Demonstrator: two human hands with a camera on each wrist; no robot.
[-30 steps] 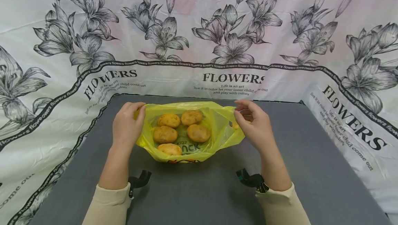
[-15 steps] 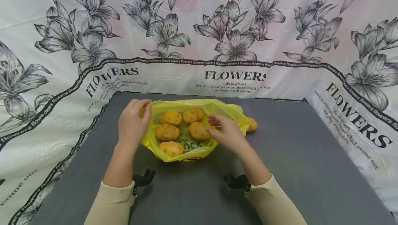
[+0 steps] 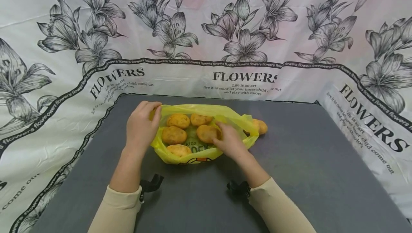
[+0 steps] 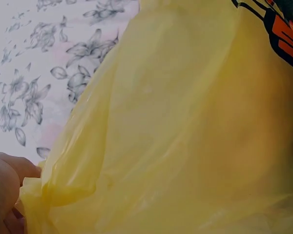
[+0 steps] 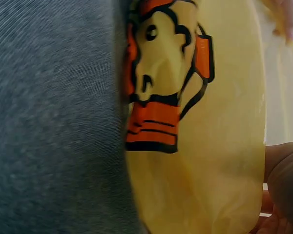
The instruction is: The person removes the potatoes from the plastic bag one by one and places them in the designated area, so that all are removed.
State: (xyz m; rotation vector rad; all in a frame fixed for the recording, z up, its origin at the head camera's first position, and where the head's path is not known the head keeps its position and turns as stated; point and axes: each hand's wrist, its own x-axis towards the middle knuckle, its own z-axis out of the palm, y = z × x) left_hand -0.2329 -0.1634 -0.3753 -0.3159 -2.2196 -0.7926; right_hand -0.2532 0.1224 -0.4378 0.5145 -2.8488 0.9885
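Observation:
A yellow plastic bag [image 3: 173, 159] lies on its side with its mouth open towards me and several potatoes inside. My left hand [image 3: 140, 125] pinches the bag's left rim; in the left wrist view its fingertips hold the gathered yellow plastic [image 4: 156, 122]. Reaching in at the mouth, my right hand [image 3: 231, 140] grips the right-hand potato [image 3: 206, 134], thumb in front and fingers behind. Another potato [image 3: 177, 121] lies at the back left, above two more. From the right wrist, the bag's printed cartoon figure [image 5: 158, 97] shows, with my right hand [image 5: 285, 185] past the rim.
One more potato [image 3: 260, 126] sits at the bag's right end, partly covered by yellow plastic. The grey tabletop [image 3: 199, 204] spreads around the bag. Behind it and at both sides hangs a white curtain [image 3: 180, 72] printed with flowers.
My right hand has let go of the bag's right rim, moved left into the mouth and taken hold of a potato. The left hand keeps its pinch, shifting slightly right.

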